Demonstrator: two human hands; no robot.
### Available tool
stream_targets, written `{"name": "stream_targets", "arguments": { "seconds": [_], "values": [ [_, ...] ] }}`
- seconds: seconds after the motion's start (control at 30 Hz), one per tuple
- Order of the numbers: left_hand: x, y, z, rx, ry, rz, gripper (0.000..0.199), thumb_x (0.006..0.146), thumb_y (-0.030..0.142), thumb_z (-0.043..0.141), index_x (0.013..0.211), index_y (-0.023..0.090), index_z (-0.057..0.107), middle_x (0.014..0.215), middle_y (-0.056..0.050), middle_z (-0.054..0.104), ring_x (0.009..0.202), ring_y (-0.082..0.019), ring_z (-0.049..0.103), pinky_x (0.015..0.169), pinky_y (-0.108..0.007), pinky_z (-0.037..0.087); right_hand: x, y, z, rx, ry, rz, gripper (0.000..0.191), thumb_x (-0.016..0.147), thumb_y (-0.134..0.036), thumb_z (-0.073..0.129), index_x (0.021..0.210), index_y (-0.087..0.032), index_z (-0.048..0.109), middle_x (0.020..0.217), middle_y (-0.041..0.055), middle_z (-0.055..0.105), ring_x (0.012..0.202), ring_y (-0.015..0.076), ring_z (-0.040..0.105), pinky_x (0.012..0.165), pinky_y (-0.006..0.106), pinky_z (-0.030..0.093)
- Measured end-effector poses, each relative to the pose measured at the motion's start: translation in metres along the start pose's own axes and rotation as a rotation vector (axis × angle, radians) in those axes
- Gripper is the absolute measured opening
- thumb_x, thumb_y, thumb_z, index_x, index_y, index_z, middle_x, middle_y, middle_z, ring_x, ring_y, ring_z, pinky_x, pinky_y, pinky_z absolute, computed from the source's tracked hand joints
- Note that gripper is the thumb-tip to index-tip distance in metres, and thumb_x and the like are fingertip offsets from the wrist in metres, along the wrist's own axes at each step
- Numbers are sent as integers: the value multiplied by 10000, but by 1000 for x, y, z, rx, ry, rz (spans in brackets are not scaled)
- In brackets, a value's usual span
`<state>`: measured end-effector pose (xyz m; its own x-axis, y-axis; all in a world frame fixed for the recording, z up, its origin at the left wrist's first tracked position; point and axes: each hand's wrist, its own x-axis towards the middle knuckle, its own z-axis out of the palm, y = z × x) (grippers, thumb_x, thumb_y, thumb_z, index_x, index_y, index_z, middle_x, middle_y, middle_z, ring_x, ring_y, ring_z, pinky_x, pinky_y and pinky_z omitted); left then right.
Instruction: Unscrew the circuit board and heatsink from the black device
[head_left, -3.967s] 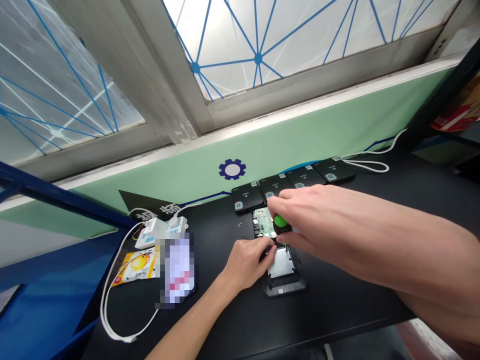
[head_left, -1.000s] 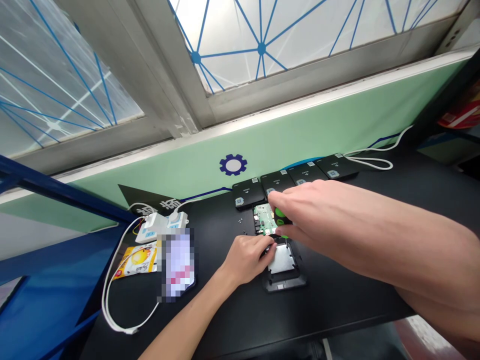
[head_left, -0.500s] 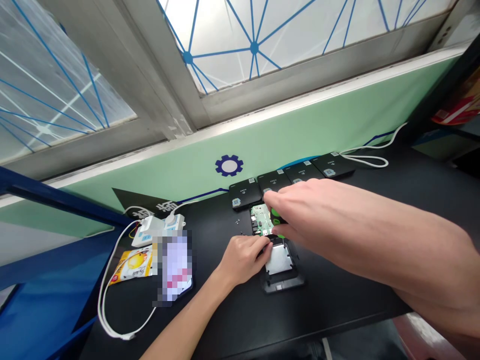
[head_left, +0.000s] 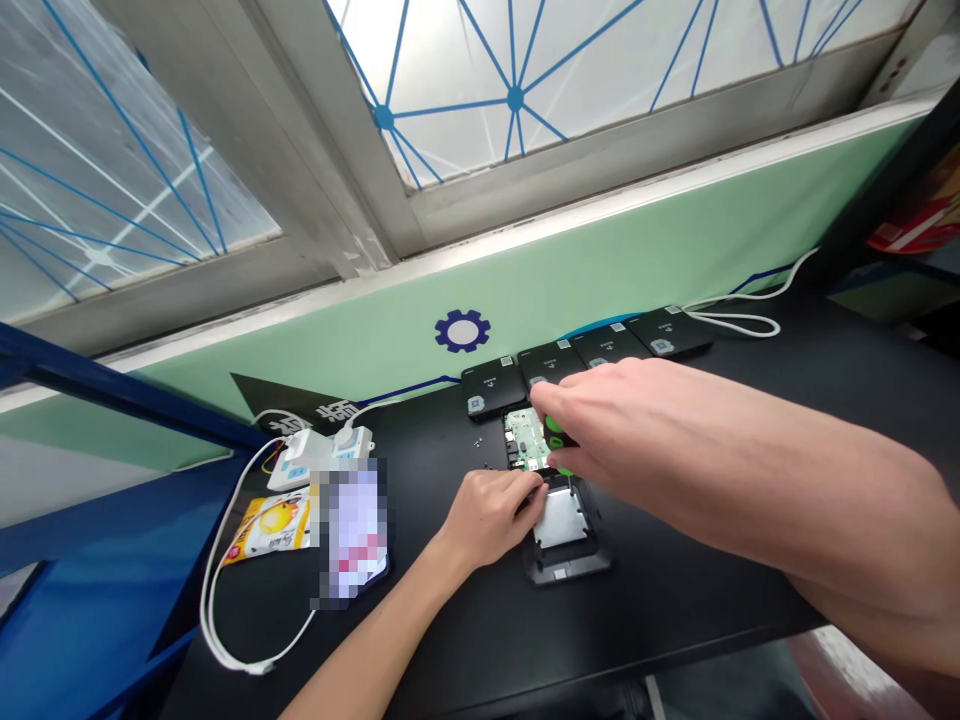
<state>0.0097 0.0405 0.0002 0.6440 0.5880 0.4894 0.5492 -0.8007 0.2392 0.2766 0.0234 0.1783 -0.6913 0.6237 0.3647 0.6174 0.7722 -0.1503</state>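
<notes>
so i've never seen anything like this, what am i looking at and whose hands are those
This is a picture from a camera worn on a person's head, looking forward and down, so those are the wearer's own hands. No machine is involved. The right hand grips a green-handled screwdriver over a green circuit board. The left hand sits at the board's near edge, beside a black case with a silver metal plate. Four flat black boxes stand in a row behind them on a black desk. Further left lie a white power strip, a white cable and a yellow packet. Above are a pale green wall and windows crossed by blue lines.
</notes>
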Motion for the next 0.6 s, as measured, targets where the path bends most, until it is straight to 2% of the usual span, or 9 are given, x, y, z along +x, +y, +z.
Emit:
{"name": "stream_targets", "arguments": {
  "seconds": [0.17,0.37,0.6],
  "values": [
    [0,0,1,-2,5,-1,301,1176,225,529,899,226,646,675,22,720,537,-147,664,565,-305,434,0,5,4,27,-22,4,287,1002,-79,548,1152,-225,744,1149,105,811,932,287,746,828,406,539],
    [-1,-2,1,8,7,-2,305,1180,227,528,907,222,664,670,22,722,538,-151,667,564,-313,431,21,8,12,16,-129,88,120,1004,-142,630,963,-253,652,826,26,716,653,221,620,638,364,348],
    [-4,-5,1,23,0,10,306,1189,228,526,924,219,678,696,15,739,562,-150,686,577,-300,456,25,6,9,-23,-168,137,170,943,-98,645,966,-259,594,851,7,695,648,208,579,625,370,277]
  ]
}}
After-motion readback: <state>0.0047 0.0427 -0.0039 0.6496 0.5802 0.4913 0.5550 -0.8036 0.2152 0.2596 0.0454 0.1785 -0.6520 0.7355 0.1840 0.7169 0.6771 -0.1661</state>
